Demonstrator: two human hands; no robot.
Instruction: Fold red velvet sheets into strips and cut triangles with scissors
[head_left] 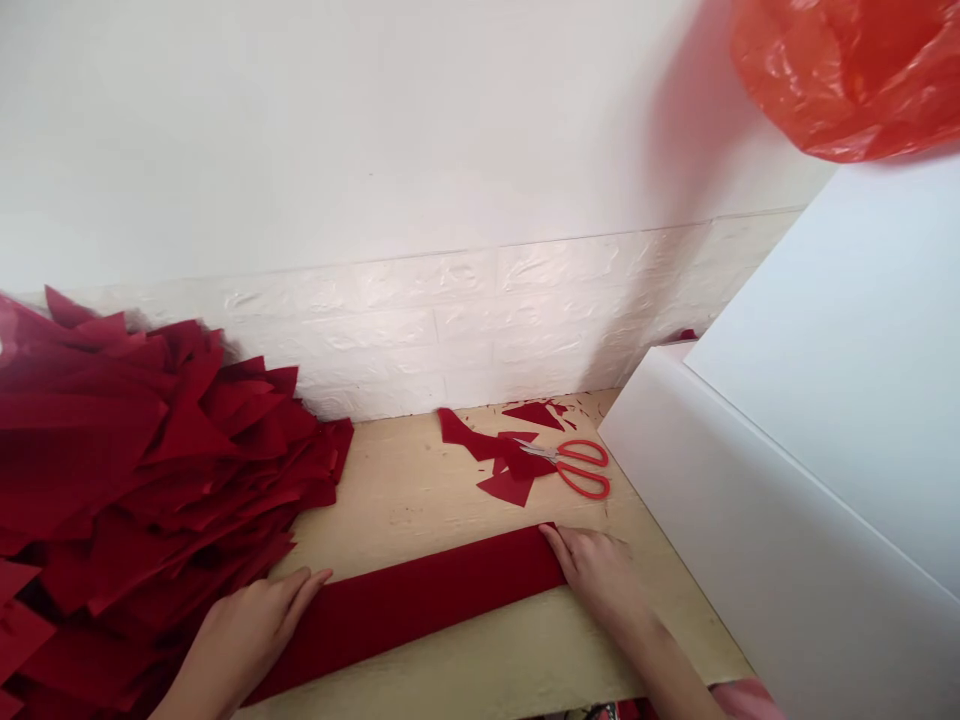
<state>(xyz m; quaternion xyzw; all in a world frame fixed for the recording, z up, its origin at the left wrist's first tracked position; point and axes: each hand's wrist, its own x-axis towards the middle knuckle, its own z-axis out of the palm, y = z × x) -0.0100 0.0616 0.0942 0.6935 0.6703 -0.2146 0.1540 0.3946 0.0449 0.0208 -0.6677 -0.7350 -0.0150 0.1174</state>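
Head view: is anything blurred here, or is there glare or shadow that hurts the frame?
In the head view, the red plastic bag at top right is blurred, and a soft shadow falls on the white wall beside it; the light is otherwise even, without harsh glare, and the red fabric strip and red-handled scissors look reasonably sharp.
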